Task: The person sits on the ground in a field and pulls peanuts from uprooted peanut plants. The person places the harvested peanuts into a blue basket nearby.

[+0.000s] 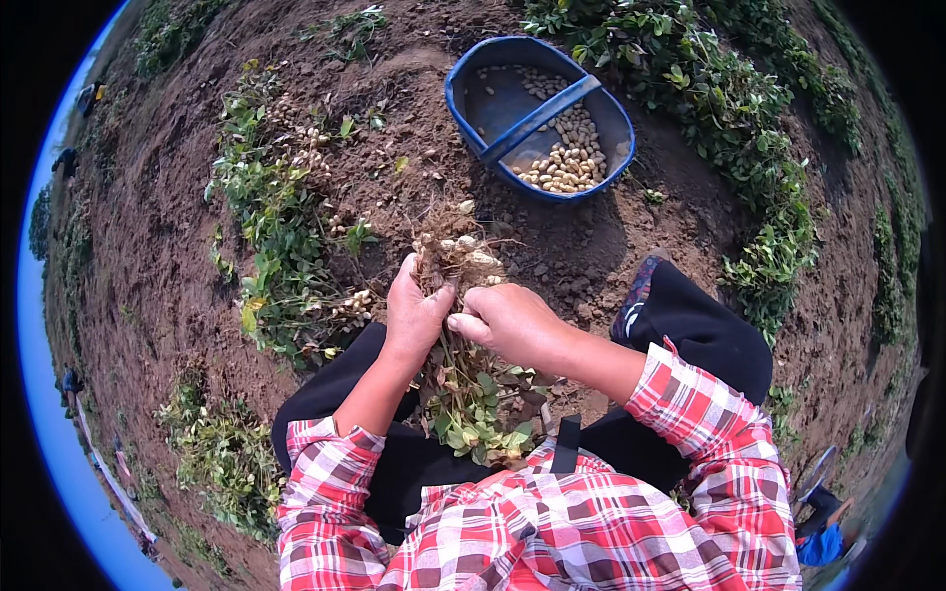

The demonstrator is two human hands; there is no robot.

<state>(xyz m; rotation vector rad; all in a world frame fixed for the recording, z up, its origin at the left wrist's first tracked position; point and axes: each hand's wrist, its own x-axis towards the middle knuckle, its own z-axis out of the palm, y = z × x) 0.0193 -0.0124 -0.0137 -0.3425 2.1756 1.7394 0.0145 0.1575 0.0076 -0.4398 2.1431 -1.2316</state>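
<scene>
My left hand [414,313] is closed around the stems of an uprooted peanut plant [478,409], just below its roots. The root end, with pale peanut pods [461,251] and dry soil-coloured rootlets, points away from me, while the green leaves hang down between my knees. Close beside it, my right hand [510,317] is curled shut against the pods, its thumb towards the stems. What those fingers hold is hidden. Beyond my hands, a blue basket [501,103] with a handle across it stands on the soil, holding many loose peanuts [567,165].
A row of pulled peanut plants [271,212] with pods showing lies to my left, with another leafy heap [222,453] nearer me. More green plants [734,148] run along the right. My shoe [636,295] rests on brown soil. Part of another person [823,537] shows at lower right.
</scene>
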